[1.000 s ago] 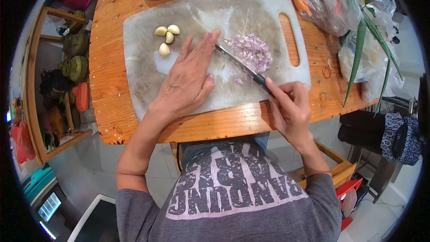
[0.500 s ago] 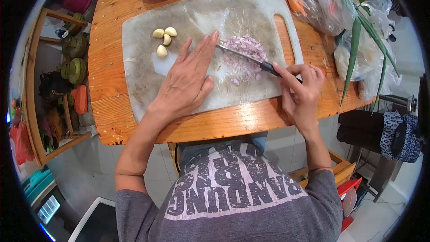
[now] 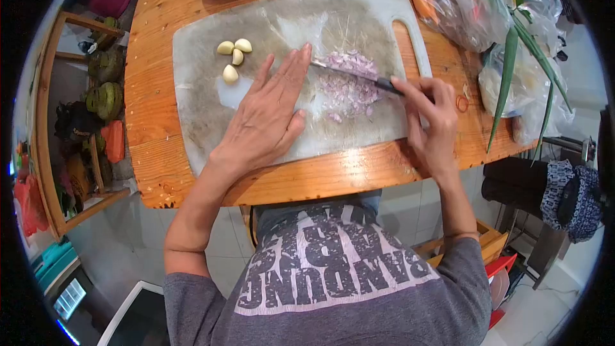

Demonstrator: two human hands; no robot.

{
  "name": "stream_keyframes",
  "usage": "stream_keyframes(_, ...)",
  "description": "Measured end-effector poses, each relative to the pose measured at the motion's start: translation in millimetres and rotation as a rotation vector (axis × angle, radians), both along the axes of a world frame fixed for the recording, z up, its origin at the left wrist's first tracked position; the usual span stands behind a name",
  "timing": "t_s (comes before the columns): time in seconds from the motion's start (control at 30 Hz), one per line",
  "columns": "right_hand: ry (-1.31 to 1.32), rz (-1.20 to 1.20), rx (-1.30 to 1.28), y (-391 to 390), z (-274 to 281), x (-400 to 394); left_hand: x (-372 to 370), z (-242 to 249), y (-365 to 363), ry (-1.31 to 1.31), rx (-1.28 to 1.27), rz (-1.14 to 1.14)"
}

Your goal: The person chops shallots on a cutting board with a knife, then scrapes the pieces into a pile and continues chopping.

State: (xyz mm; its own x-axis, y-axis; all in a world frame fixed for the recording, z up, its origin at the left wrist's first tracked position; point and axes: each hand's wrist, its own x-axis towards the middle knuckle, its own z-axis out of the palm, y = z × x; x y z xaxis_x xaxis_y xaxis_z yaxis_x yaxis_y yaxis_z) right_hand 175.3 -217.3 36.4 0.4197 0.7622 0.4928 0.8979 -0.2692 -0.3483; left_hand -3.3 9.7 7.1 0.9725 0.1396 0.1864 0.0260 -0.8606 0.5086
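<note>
Black-handled knife (image 3: 356, 74), pinched by right fingers (image 3: 413, 94), has swung across the chopped onion (image 3: 349, 93), left fingers (image 3: 288, 75) partly spread.

Left hand (image 3: 266, 106) flat, palm down — fingers straight, thumb spread — aimed at the bench's (image 3: 152, 90) far edge. Right hand (image 3: 432, 118) curled near the near edge, index finger reaching leftward. Left forearm (image 3: 195, 224) crosses that near edge, angled inward.

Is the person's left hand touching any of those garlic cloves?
Apart. The head view shows bare cutting board between the left hand and all four garlic cloves.
</note>
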Motion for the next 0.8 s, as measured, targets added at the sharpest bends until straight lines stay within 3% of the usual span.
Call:
stream_keyframes(0.07, -0.046, 0.019, 0.012, 0.2, 3.5, -2.1, -2.3, -0.3, -1.7, 0.031, -0.037, -0.008)
stream_keyframes(0.17, 0.099, -0.010, -0.033, -1.6, -9.7, -0.1, -1.3, -1.1, 0.2, 0.004, -0.024, -0.003)
stream_keyframes(0.27, 0.006, -0.006, -0.039, -5.4, 2.8, -16.1, -2.5, -1.6, -0.5, 0.024, -0.028, -0.008)
stream_keyframes(0.53, 0.050, 0.003, -0.005, -6.3, -21.5, -10.6, -3.1, -1.3, -2.7, 0.036, -0.031, -0.005)
stream_keyframes(0.8, -0.025, -0.003, -0.002, -12.7, 0.9, -31.1, -5.5, -0.2, -1.5, 0.022, -0.006, -0.005)
